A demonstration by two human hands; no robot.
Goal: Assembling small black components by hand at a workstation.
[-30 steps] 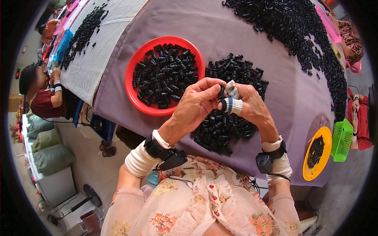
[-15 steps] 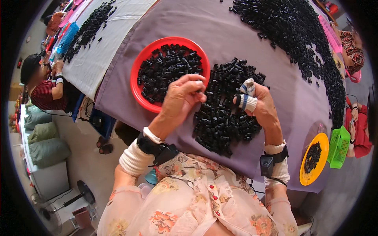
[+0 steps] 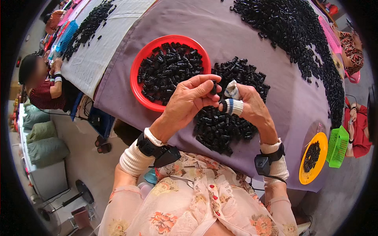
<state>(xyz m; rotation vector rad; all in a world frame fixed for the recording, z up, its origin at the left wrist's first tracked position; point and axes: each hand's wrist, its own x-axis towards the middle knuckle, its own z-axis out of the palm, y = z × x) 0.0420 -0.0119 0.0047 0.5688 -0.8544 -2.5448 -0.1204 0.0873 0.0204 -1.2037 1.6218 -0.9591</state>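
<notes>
Both my hands meet above a heap of small black cylindrical plastic parts (image 3: 232, 126) on the table. My left hand (image 3: 185, 98) pinches one upright black cylindrical part (image 3: 214, 87) between thumb and fingertips. Close beside it, my right hand (image 3: 254, 106) is closed, its thumb and a finger wrapped in white cloth sleeves with blue-grey stripes. Something dark shows at its wrapped tip, too small to make out. Just beyond my left hand sits a red basin (image 3: 134, 74) filled with the same black parts, touching or nearly touching the heap.
A large spread of black parts (image 3: 291, 35) covers the far right of the purple-grey cloth (image 3: 173, 19). At right stand a yellow plate (image 3: 322, 161) holding small black pieces and a green basket (image 3: 338, 147). Co-workers sit at left (image 3: 47, 92) and right (image 3: 356, 126).
My right hand has moved left, up to my left hand. The left hand has shifted slightly right, and the black part in its fingers now shows clearly.
</notes>
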